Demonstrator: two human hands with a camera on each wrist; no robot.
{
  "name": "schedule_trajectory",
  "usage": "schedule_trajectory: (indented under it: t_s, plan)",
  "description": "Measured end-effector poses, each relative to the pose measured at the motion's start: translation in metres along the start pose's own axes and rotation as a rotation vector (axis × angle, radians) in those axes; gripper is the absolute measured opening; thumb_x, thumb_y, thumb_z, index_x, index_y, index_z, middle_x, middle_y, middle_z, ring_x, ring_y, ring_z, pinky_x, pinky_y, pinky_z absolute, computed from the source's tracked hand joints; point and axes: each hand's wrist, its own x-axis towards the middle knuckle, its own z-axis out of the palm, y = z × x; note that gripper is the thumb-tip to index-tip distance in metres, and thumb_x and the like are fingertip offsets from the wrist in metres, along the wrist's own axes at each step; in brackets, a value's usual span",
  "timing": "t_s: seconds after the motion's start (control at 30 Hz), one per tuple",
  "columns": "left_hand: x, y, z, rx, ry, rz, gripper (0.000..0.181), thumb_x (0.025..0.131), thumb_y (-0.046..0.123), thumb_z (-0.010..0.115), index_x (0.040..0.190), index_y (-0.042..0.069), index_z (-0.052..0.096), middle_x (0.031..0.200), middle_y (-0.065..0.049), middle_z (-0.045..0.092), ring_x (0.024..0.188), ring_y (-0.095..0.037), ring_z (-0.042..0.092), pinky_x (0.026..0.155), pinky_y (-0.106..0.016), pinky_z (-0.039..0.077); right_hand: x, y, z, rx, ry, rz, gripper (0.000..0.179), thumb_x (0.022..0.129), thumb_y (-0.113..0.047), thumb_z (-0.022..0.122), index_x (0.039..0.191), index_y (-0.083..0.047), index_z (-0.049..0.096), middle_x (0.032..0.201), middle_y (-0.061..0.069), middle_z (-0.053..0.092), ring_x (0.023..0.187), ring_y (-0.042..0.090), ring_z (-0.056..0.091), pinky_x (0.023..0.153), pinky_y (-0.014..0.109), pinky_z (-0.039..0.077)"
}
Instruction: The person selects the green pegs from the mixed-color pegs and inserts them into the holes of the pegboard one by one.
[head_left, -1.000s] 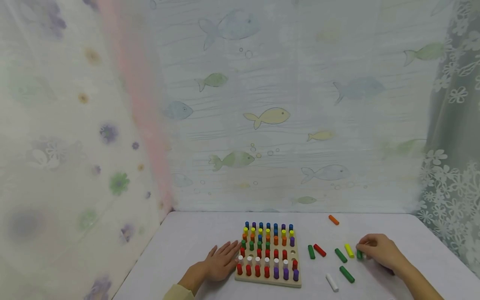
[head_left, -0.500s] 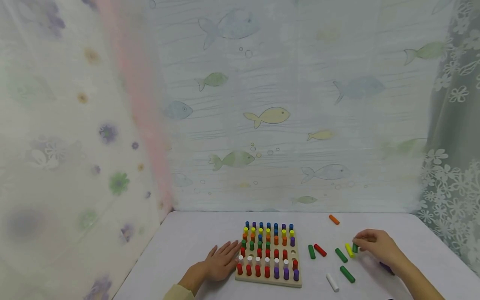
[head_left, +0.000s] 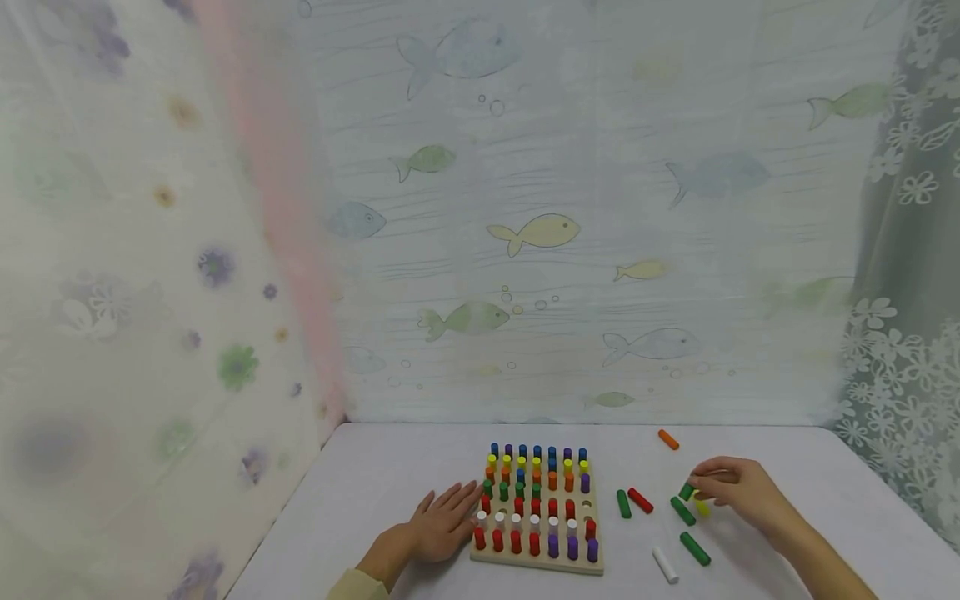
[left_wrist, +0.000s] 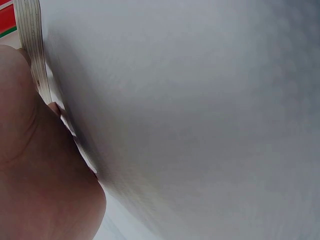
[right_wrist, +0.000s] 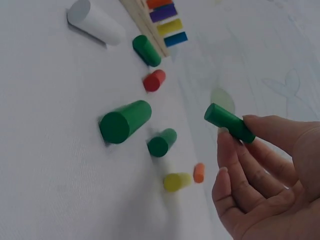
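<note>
My right hand [head_left: 738,493] pinches a green peg [right_wrist: 226,120] between thumb and fingertips, raised over the table. In the head view that peg overlaps a yellow peg [head_left: 702,507] and sits just above a loose green peg [head_left: 682,511]. To the left, a wooden pegboard [head_left: 536,565] carries rows of upright coloured pegs, with a few bare holes at its right side and middle. My left hand [head_left: 444,523] lies flat on the table with fingers spread, fingertips at the board's left edge. The left wrist view shows mostly its palm [left_wrist: 45,165] and the white cloth.
Between board and right hand lie a green peg [head_left: 624,504] and a red peg [head_left: 641,500]. Nearer the front are another green peg [head_left: 695,549] and a white peg [head_left: 664,565]. An orange peg [head_left: 668,439] lies farther back. A fish-print curtain [head_left: 555,333] hangs behind the table.
My right hand has lifted the green peg and carried it left, past the yellow peg. A purple peg seen under the right wrist is now hidden. The left hand has stayed put.
</note>
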Motion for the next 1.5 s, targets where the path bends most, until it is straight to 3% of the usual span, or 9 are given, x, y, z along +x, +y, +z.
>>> schedule_trajectory:
  t_s: [0.47, 0.9, 1.27, 1.5]
  plan:
    - [0.001, 0.001, 0.002, 0.006, 0.0, -0.03, 0.066, 0.105, 0.063, 0.033, 0.164, 0.033, 0.025, 0.17, 0.007, 0.024, 0.157, -0.026, 0.017, 0.123, -0.064, 0.007, -0.005, -0.021, 0.02, 0.122, -0.071, -0.05, 0.042, 0.098, -0.027, 0.072, 0.122, 0.006, 0.064, 0.104, 0.01, 0.076, 0.097, 0.025, 0.07, 0.083, 0.037, 0.056]
    - [0.001, -0.002, 0.001, 0.011, -0.012, -0.008, 0.069, 0.105, 0.065, 0.027, 0.165, 0.031, 0.021, 0.171, 0.005, 0.02, 0.158, -0.027, 0.014, 0.122, -0.066, 0.004, -0.007, -0.041, 0.035, 0.179, -0.138, -0.169, 0.042, 0.097, -0.024, 0.072, 0.121, 0.01, 0.062, 0.106, 0.013, 0.076, 0.097, 0.025, 0.072, 0.085, 0.037, 0.058]
    - [0.003, -0.003, 0.003, 0.02, -0.003, -0.027, 0.067, 0.105, 0.064, 0.031, 0.164, 0.033, 0.024, 0.17, 0.008, 0.023, 0.157, -0.025, 0.016, 0.123, -0.064, 0.007, -0.004, -0.056, 0.051, 0.158, -0.129, -0.169, 0.034, 0.096, -0.024, 0.074, 0.114, 0.004, 0.066, 0.102, 0.009, 0.076, 0.097, 0.028, 0.07, 0.085, 0.043, 0.055]
    - [0.003, -0.002, 0.002, 0.021, -0.004, -0.016, 0.067, 0.105, 0.064, 0.03, 0.164, 0.033, 0.024, 0.17, 0.007, 0.022, 0.157, -0.025, 0.016, 0.123, -0.064, 0.006, -0.003, -0.061, 0.064, 0.166, -0.111, -0.149, 0.033, 0.094, -0.027, 0.076, 0.112, 0.0, 0.068, 0.1, 0.007, 0.076, 0.099, 0.028, 0.07, 0.093, 0.048, 0.053]
